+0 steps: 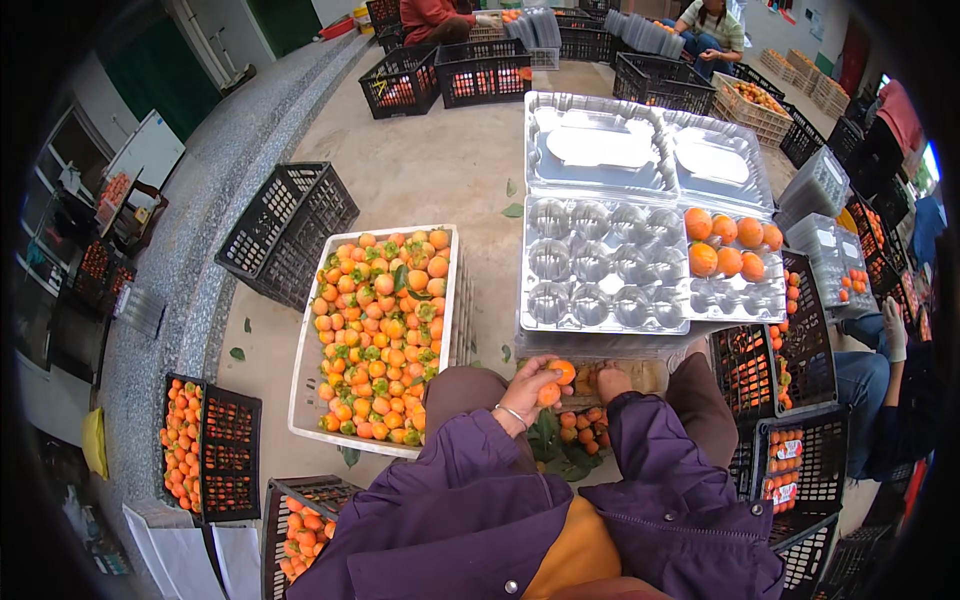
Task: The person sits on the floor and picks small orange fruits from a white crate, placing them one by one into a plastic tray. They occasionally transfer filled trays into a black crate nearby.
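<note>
Two orange persimmons [561, 372] are in my left hand [529, 388], its wrist ringed by a silvery bangle. Close by, my right hand [613, 381] is lowered by a brown wooden or cardboard surface [581, 388]; its fingers are partly hidden. More persimmons [585, 429] with green leaves lie below, between my knees. Beyond my hands, an open clear plastic clamshell tray [606, 262] shows bare round cups. The clamshell tray beside it [739, 296] holds several persimmons in its upper rows, with its lid [720, 161] folded back.
At my left stands a white crate [454, 300] heaped with persimmons. Black crates [289, 225] stand farther left and at my right [806, 465]. A co-worker with a gloved hand [894, 330] sits at the right; other people sit at the back.
</note>
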Available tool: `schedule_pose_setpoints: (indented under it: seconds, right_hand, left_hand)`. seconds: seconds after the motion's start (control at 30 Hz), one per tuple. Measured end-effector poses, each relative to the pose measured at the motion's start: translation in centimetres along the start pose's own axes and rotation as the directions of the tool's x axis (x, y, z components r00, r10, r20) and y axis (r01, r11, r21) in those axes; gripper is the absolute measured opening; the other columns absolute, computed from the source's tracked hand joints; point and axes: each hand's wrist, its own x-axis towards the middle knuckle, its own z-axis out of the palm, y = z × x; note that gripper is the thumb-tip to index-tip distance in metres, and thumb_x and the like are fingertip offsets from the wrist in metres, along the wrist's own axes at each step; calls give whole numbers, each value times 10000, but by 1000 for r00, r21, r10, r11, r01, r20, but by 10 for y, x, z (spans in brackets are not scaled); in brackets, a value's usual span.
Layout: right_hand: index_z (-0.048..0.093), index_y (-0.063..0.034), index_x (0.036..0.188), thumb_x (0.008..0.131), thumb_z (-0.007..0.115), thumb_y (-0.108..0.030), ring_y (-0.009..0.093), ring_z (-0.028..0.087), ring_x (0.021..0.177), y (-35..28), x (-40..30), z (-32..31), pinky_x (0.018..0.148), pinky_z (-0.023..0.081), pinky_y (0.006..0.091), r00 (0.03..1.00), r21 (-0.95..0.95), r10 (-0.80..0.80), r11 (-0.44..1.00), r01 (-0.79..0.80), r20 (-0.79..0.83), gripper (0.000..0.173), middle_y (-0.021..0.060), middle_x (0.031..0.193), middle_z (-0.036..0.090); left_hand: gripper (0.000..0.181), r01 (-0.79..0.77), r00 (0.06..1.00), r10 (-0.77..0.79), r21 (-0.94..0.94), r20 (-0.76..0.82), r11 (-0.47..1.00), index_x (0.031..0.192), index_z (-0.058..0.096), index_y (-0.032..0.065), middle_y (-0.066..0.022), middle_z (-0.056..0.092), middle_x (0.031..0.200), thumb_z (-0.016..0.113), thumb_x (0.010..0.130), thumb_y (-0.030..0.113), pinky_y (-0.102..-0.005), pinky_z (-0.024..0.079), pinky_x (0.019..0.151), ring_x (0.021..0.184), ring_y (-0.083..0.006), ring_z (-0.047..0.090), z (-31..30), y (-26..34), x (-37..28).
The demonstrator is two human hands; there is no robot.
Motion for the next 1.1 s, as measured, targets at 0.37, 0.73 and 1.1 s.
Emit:
schedule_pose_setpoints:
  seconds: [0.37,0.73,1.1]
  right_hand:
    - [569,-22,1076,736,651,29,297,578,910,-11,-133,-348,720,478,345,715,330,-40,868,371,-698,354,141,1010,571]
    - [553,-44,1060,750,617,-20,320,555,945,96,-85,-411,801,459,368,723,-50,-95,995,83,-685,317,116,1028,562]
    - [582,-31,1067,739,632,38,249,589,856,-23,-126,-350,727,481,305,783,360,-34,875,324,-621,339,128,1000,581]
  left_hand:
    - [333,0,986,0,2,165,1000,1174,464,94,-128,578,1067,567,861,139,-295,500,575,897,-250,622,-5,-3,-15]
    - [359,55,988,-58,25,141,998,1206,447,65,-141,588,1088,571,875,129,-305,485,586,935,-286,625,2,-5,-2]
    - [355,203,965,-189,-59,183,977,1154,505,45,-105,603,1020,530,917,308,-285,488,576,819,-194,607,-5,-12,3]
